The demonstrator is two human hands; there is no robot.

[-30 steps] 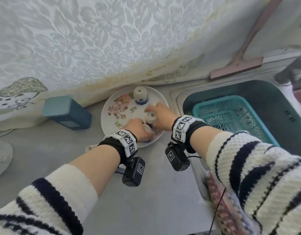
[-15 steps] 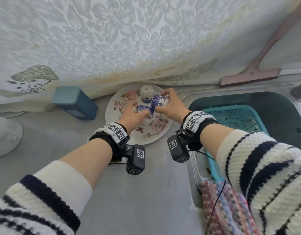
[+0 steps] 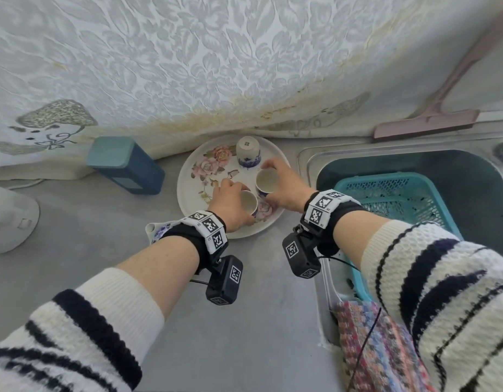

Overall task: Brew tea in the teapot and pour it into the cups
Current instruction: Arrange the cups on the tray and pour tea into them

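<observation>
Head view: left hand [image 3: 230, 205] curled round upright near cup [image 3: 249, 201], right hand [image 3: 287, 188] curled round upright far cup [image 3: 266, 181], both cups over flowered plate [image 3: 188, 206]; third cup [image 3: 247, 150] inverted at plate's far edge; teapot [image 3: 159, 232] mostly hidden under left wrist.

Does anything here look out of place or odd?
One small white-and-blue porcelain cup stands upside down at the back of the round floral plate; the matching left-hand cup and right-hand cup are upright.
</observation>
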